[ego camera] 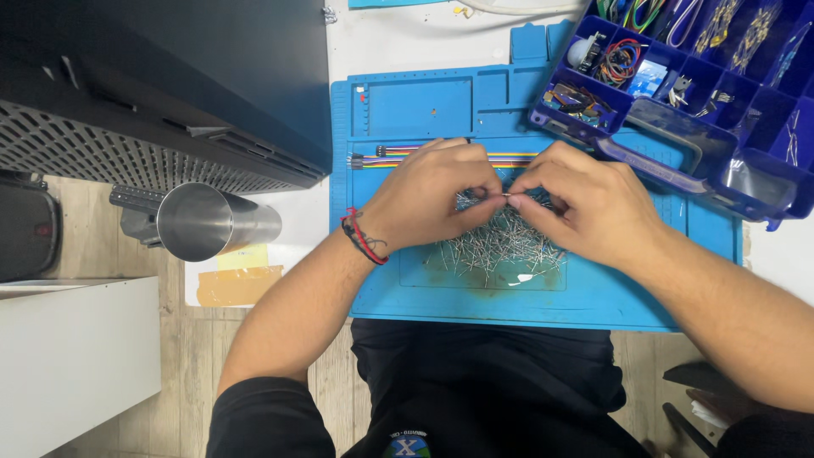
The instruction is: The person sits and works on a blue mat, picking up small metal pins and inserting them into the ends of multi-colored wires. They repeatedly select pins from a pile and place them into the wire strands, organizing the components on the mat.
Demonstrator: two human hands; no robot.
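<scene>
**Two hands pinch one pin over a pile**

The left hand (pixel 428 197) and right hand (pixel 585 199) meet above a blue mat (pixel 593 297) on the desk (pixel 381 38). Between their fingertips they hold a small metal pin (pixel 505 196), each grip closed on one end of it. Just below lies a loose pile of pins (pixel 500 242) in the mat's shallow tray. Behind the hands, a ribbon of coloured wires (pixel 392 156) lies flat across the mat. A blue parts box (pixel 678 93) with many compartments sits at the mat's far right corner, overlapping it. To the left, a steel cup (pixel 208 222) lies on its side near the desk edge. The left wrist wears a red and black band (pixel 363 240).
</scene>
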